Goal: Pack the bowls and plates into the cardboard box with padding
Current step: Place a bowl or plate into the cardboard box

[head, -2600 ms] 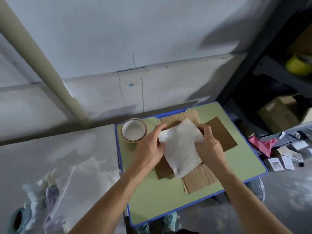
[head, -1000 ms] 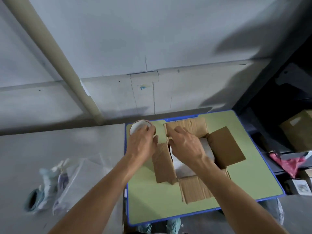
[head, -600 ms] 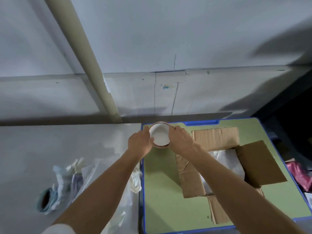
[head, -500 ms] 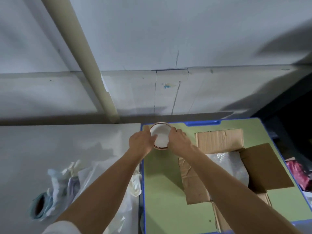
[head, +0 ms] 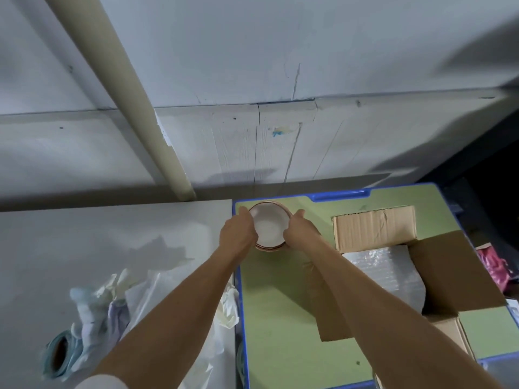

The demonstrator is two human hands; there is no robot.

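A white bowl with a brown rim (head: 268, 226) stands at the far left corner of the green table (head: 280, 318); it looks like a small stack. My left hand (head: 238, 234) grips its left side and my right hand (head: 300, 231) grips its right side. To the right lies the open cardboard box (head: 373, 226) with its flaps spread. White bubble-wrap padding (head: 393, 270) lines the inside of the box.
A grey surface (head: 112, 248) adjoins the table on the left, carrying crumpled plastic sheets (head: 157, 304) and a tape roll (head: 59, 352). A cream pipe (head: 134, 108) slants down the wall. Pink cloth (head: 494, 265) lies past the table's right edge.
Both hands let go of the white padding, now lying inside the box, and moved left to the bowl, closing on its two sides. The camera view swung left.
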